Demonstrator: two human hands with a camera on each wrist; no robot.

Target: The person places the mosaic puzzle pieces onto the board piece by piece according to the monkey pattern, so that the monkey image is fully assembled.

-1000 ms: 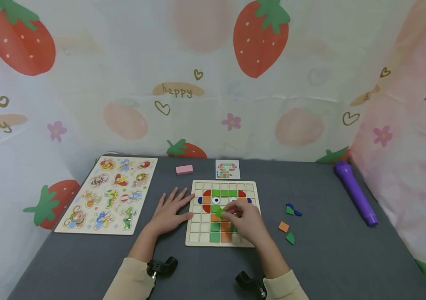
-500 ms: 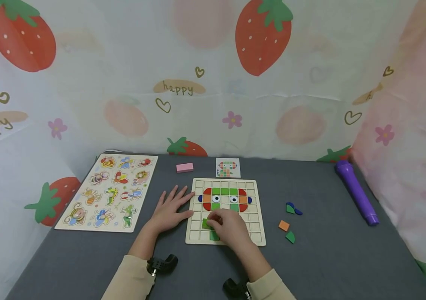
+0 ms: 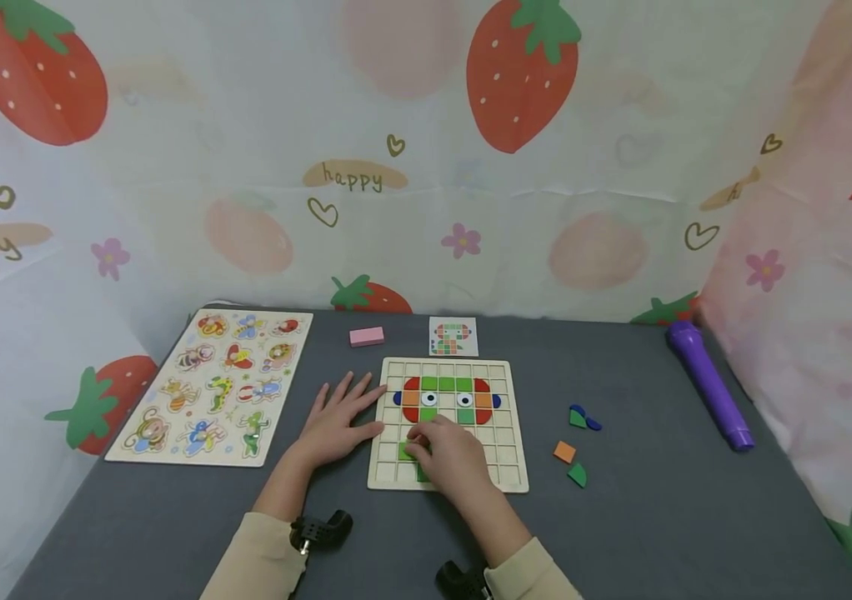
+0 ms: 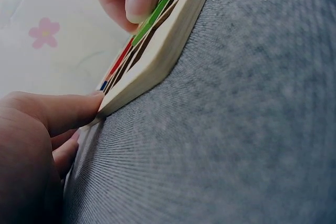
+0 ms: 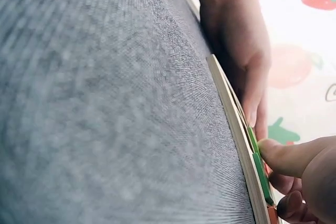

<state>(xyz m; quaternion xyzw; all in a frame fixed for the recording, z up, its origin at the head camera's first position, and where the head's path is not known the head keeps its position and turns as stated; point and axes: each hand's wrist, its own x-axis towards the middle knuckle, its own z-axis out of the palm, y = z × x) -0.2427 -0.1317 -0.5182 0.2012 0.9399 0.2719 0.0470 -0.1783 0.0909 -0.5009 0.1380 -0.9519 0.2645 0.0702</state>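
A square wooden grid board (image 3: 507,454) lies on the table with red, green, orange and blue tiles and two eye tiles set in it. My left hand (image 3: 334,427) lies spread beside its left edge, with fingertip and thumb touching the rim. Over the lower part of the board, my right hand (image 3: 452,457) has its thumb and fingers curled at a light green square tile (image 3: 404,452). That green tile (image 5: 253,139) sits in the grid under the thumb in the right wrist view. The right hand hides several tiles in the middle of the board.
Right of the board lie an orange square (image 3: 564,452), a green quarter-round (image 3: 578,475) and a few blue and green pieces (image 3: 578,421). A pattern card (image 3: 453,337) and pink block (image 3: 367,336) stand behind. An insect-picture board (image 3: 208,392) is left, a purple microphone-like stick (image 3: 709,385) far right.
My right hand has moved left and down from the board's middle, bringing the light green tile to a lower-left cell. Over the last half second it barely moves. The left hand stays put.
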